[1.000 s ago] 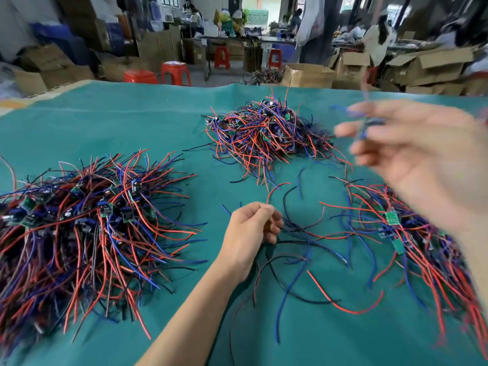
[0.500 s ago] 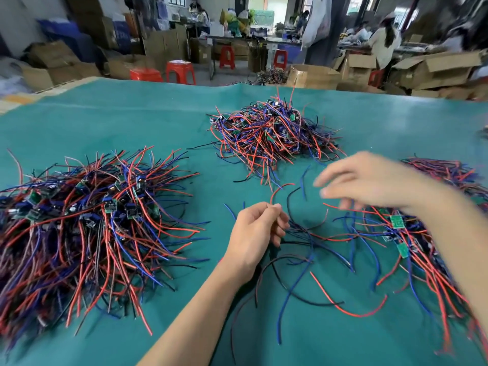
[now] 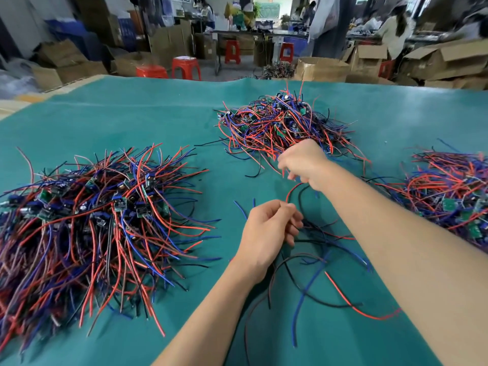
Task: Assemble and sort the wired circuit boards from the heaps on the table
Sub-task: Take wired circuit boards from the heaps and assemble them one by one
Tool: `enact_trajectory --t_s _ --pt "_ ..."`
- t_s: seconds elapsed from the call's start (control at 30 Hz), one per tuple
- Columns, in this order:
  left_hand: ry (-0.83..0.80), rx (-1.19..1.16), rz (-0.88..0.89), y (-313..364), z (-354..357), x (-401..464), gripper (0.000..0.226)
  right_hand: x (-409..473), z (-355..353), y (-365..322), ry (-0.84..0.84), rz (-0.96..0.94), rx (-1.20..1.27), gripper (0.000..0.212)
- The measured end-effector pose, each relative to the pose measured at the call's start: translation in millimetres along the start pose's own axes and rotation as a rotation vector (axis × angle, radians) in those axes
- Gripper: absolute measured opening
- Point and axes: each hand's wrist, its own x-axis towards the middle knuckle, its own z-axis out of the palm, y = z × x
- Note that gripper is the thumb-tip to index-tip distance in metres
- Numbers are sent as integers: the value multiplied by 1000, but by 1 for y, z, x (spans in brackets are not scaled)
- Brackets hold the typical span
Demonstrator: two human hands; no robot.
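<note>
The left hand [image 3: 269,228] rests on the green table cover [image 3: 132,120], fingers curled and pinching a bunch of loose wires [image 3: 317,262] that fan out toward the near edge. The right hand [image 3: 303,162] reaches across to the near fringe of the far heap [image 3: 280,125] of wired boards; it is blurred, so I cannot tell whether it grasps anything. A large heap [image 3: 87,220] lies to the left (boards buried among red and blue leads), another heap [image 3: 449,191] to the right.
</note>
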Motion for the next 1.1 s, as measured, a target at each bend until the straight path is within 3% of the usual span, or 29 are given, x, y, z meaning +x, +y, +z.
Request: enact_trajectory --t_s 0.13,0.33,0.4,0.5,0.6,0.73,0.87,1.1 --pt "2 3 -1 0 1 0 28 -5 -30 0 99 -9 216 16" --pt "2 4 10 -3 0 1 29 -16 -50 12 104 -78 287 8" --pt "7 9 12 -4 0 1 29 -16 -46 19 124 -107 212 11" --pt "16 20 13 -5 0 2 29 -14 -22 29 18 -125 37 18" --pt "17 12 15 -5 0 2 31 -10 10 34 44 -68 -249 49" --pt "14 5 11 -4 -1 2 30 3 23 30 216 12 -347 35" --pt "14 12 5 -5 -1 2 29 18 8 24 150 84 -97 31" --pt "34 -34 -7 -4 0 3 25 -43 -49 34 -168 64 521 20"
